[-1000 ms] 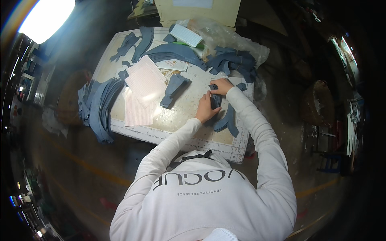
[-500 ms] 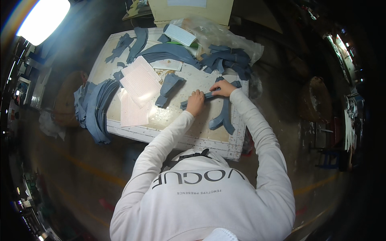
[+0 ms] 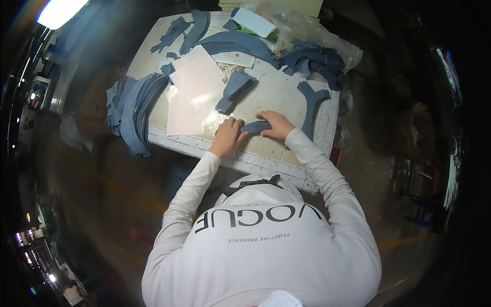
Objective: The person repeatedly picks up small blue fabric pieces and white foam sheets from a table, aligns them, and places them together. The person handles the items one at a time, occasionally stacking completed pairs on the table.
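At the far left, a thick stack of blue-grey cut fabric pieces [image 3: 137, 110] drapes over the left edge of the tabletop [image 3: 286, 153], its ends hanging below the surface. Right of it lie two overlapping pale ruled paper sheets [image 3: 198, 79], the upper one tilted across the lower. Behind them, toward the far edge, are a notched fabric piece [image 3: 171, 35] and a curved fabric strip [image 3: 198, 26], then a long arched stack of strips [image 3: 238, 42] with a printed card [image 3: 236, 59] in front of it.

Near the middle, a folded fabric bundle [image 3: 236, 91] lies on its own, just beyond the left hand [image 3: 226, 137]. That hand is curled over the left part of a narrow blue-grey fabric bundle [image 3: 254, 127], fingers on the far side and thumb on the near side. The narrow bundle lies crosswise between the two hands, close to the front of the tabletop, its middle showing. The right hand [image 3: 279, 126] grasps its right end, fingers over the top and thumb beneath.

Farther right, a Y-shaped fabric piece [image 3: 310, 105] lies beyond the right wrist, forked end away from the person. Behind it sits a tied heap of darker blue pieces [image 3: 316, 62], beside crumpled clear plastic [image 3: 349, 53].
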Tool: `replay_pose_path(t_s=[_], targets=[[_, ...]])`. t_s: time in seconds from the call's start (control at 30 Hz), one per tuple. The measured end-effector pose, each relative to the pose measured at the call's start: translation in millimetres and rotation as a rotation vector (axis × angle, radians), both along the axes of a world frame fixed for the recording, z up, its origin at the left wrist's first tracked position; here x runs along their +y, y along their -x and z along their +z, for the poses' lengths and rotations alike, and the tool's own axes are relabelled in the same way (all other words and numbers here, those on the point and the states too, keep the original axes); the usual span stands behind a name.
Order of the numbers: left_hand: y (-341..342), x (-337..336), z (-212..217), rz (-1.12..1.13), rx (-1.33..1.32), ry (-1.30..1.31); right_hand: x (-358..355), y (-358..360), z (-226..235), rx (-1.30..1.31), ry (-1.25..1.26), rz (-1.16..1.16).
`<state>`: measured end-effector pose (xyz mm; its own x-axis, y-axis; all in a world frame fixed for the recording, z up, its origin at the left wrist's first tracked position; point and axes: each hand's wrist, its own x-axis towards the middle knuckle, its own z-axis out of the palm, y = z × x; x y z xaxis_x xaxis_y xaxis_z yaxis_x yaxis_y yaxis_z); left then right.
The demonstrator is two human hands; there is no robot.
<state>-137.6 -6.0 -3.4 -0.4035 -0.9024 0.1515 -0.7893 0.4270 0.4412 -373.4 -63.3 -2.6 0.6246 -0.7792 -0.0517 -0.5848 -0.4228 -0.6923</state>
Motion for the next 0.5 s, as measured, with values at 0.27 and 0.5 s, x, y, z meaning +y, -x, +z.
replay_pose_path(t_s=[0.27, 0.5], targets=[[-4, -2, 3, -0.016, -0.032, -0.129, 32, -6, 10, 0.111, 0.156, -0.061], [5, 6, 7, 0.022, -0.012, 0.049, 54, -21, -13, -0.284, 0.255, -0.384]])
